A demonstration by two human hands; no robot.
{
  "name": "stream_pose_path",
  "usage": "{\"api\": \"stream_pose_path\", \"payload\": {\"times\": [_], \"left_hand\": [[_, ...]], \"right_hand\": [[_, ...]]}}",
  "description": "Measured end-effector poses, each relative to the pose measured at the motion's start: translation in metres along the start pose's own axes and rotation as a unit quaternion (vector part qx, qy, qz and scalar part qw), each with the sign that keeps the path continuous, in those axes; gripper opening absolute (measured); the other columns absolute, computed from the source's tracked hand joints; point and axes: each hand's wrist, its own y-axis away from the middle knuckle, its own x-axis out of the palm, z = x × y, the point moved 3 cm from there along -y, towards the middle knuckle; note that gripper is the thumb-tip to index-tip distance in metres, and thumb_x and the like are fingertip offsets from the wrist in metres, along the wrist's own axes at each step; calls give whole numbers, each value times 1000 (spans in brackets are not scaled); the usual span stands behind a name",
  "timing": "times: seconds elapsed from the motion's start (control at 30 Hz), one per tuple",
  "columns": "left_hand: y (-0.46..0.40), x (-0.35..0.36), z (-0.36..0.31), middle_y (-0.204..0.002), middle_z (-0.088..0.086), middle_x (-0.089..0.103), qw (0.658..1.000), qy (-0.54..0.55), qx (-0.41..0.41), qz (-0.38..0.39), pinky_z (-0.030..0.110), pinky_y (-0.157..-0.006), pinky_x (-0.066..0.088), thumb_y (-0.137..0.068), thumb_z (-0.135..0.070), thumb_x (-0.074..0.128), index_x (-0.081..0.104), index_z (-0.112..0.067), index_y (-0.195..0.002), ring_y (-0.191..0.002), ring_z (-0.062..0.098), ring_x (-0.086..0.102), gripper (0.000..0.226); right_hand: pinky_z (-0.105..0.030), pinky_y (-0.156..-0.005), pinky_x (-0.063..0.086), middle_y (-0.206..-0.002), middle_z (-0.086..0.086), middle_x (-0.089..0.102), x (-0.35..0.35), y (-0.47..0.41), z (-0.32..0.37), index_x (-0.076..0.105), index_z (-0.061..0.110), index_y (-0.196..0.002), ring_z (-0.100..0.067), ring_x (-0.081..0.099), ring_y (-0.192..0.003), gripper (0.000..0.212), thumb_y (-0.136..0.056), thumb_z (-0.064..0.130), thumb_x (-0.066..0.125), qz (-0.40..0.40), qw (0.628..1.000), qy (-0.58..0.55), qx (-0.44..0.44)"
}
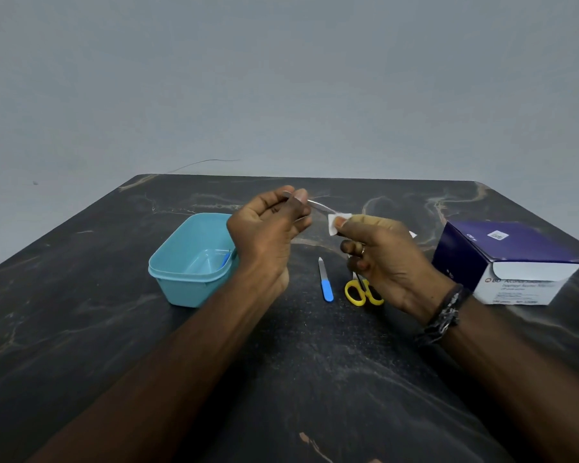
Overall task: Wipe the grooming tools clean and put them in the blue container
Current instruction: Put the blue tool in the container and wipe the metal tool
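My left hand [268, 228] pinches one end of thin metal tweezers [318, 205] held above the dark table. My right hand [378, 259] pinches a small white wipe [339, 222] around the tweezers' other end. The blue container [188, 262] stands open on the table just left of my left hand, with a small blue-handled tool [226, 258] lying inside it. A nail file with a blue handle [325, 284] lies on the table below my hands. Yellow-handled scissors [356, 292] lie beside the file, partly hidden by my right hand.
A purple and white box of alcohol swabs [508, 262] stands at the right of the dark marbled table [114, 329]. A scrap of white paper [412, 234] shows behind my right hand. A grey wall runs behind the table's far edge.
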Motion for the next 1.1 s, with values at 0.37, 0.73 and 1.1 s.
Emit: {"api": "stream_pose_path", "payload": {"times": [0.37, 0.73, 1.1], "left_hand": [[5, 7, -2, -94, 8, 70, 997, -53, 58, -1, 30, -64, 60, -96, -6, 58, 67, -8, -100, -71, 22, 73, 10], [15, 11, 1, -66, 1, 66, 972, -195, 61, 114, 48, -62, 61, -102, -26, 47, 64, -19, -106, -58, 24, 69, 19], [17, 14, 13, -67, -4, 60, 946, -286, 80, 131, 32, -62, 44, -102, -15, 45, 61, -20, -111, -55, 3, 49, 19]], "right_hand": [[-19, -42, 37, -66, -8, 61, -17, -4, 13, 73, 1, -88, -9, 47, -51, 13, -86, 14, 73, -10, 976, 205, -76], [-21, -46, 40, -72, -2, 69, -19, -2, 25, 74, 16, -86, -7, 50, -53, 9, -91, 16, 66, -27, 978, 146, -147], [-20, -45, 35, -76, 2, 70, -13, 1, 25, 74, 14, -87, -8, 48, -55, 16, -95, 15, 61, -6, 980, 148, -129]]}}
